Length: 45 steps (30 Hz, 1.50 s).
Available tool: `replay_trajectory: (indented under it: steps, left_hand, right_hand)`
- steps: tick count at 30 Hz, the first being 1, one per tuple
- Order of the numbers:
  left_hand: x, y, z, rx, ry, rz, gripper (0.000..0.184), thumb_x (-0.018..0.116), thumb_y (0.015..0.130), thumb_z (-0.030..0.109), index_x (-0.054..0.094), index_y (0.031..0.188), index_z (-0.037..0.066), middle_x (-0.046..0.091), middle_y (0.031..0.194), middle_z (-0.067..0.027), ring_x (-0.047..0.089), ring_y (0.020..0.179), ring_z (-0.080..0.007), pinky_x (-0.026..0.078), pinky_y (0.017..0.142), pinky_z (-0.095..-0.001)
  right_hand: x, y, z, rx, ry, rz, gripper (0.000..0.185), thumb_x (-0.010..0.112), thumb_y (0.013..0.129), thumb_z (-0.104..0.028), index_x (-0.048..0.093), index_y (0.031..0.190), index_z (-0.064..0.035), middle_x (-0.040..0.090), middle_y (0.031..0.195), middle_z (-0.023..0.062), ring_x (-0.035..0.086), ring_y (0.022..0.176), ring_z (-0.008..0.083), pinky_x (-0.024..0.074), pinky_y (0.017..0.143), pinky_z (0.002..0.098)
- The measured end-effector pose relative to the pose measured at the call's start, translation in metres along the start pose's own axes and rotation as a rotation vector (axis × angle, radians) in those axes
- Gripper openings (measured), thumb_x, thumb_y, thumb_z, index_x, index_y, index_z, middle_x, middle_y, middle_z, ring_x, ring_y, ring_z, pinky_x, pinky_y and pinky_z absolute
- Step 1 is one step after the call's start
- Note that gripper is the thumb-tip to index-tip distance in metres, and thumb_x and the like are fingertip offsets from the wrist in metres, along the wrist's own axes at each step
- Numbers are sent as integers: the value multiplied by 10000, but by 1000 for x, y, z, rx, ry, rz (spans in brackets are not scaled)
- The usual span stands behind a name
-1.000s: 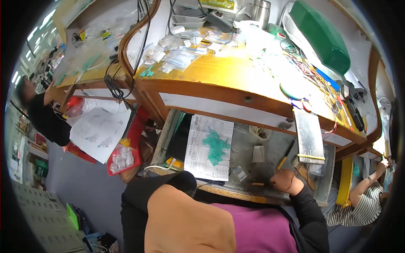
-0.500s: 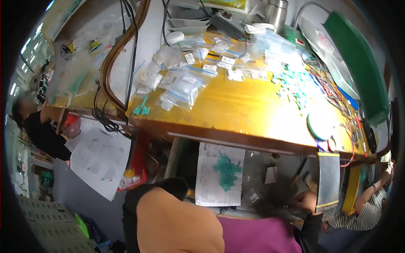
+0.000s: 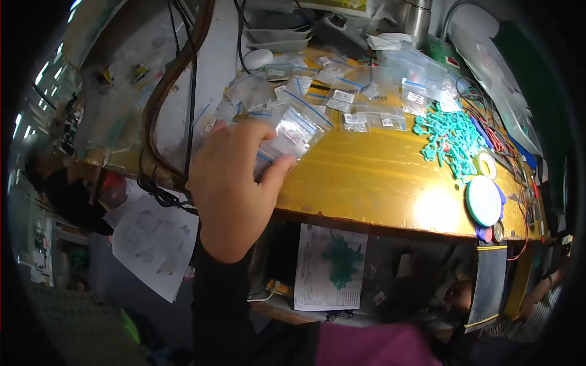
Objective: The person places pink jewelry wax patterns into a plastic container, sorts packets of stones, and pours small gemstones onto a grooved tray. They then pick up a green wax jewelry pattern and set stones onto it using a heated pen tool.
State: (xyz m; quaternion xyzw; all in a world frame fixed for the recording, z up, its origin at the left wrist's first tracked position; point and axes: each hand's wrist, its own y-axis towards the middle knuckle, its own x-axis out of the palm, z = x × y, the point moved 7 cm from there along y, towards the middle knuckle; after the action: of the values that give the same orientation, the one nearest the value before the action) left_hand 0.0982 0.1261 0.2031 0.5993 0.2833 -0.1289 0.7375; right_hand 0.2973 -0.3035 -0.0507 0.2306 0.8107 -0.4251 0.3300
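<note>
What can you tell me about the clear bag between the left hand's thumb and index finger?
The clear bag looks like thin, glossy plastic, with a blue strip near its upper right edge and a small printed label. It lies among overlapping bags on the yellow desktop, and glare hides its contents. The left hand reaches over its left side; whether the fingertips press it I cannot tell.

I see a glossy yellow wooden worktop [image 3: 366,177], clear shiny plastic zip bags [image 3: 293,131] and matt white printed paper [image 3: 155,244].
</note>
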Motion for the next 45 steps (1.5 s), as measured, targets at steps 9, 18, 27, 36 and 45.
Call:
replay_trajectory:
  steps: [9, 18, 27, 36, 45]
  left_hand:
    - [-36, -28, 50, -170, -757, 286, 334, 748, 570, -16, 536, 825, 24, 596, 765, -106, 564, 685, -164, 460, 613, -266]
    - [-49, -11, 210, 388, -881, -48, 321, 677, 607, -15, 505, 864, 73, 606, 736, -79, 596, 652, -230, 492, 573, -297]
    - [-32, 0, 268, 492, -611, -129, 377, 704, 638, 63, 455, 920, 71, 575, 750, -113, 544, 616, -204, 426, 512, -277]
    - [-23, -14, 218, 318, -372, 165, 188, 624, 743, 130, 500, 828, 16, 576, 774, -123, 561, 620, -245, 472, 566, -314]
    - [42, -27, 102, -134, -415, 240, 294, 507, 756, -59, 471, 1046, -30, 552, 929, -114, 517, 702, -123, 436, 631, -211]
  right_hand:
    - [-119, -119, -47, -149, 34, 569, 142, 624, 584, -52, 614, 725, -33, 557, 575, 95, 551, 514, 197, 396, 470, 285]
    - [-163, -197, -228, -1370, -113, 780, 339, 622, 715, -258, 558, 940, -13, 571, 764, 87, 570, 614, 202, 456, 506, 287]
    - [-195, -162, -204, -1401, 141, 405, 128, 572, 720, -159, 574, 754, -36, 557, 637, 76, 563, 592, 219, 437, 536, 321]
    - [-375, -94, -160, -789, 265, 738, 131, 620, 701, -86, 591, 805, -13, 578, 595, 42, 518, 492, 71, 395, 449, 203]
    - [-441, 25, -263, -744, -408, 1107, 127, 557, 645, -106, 625, 644, 1, 581, 557, 136, 597, 549, 220, 476, 544, 323]
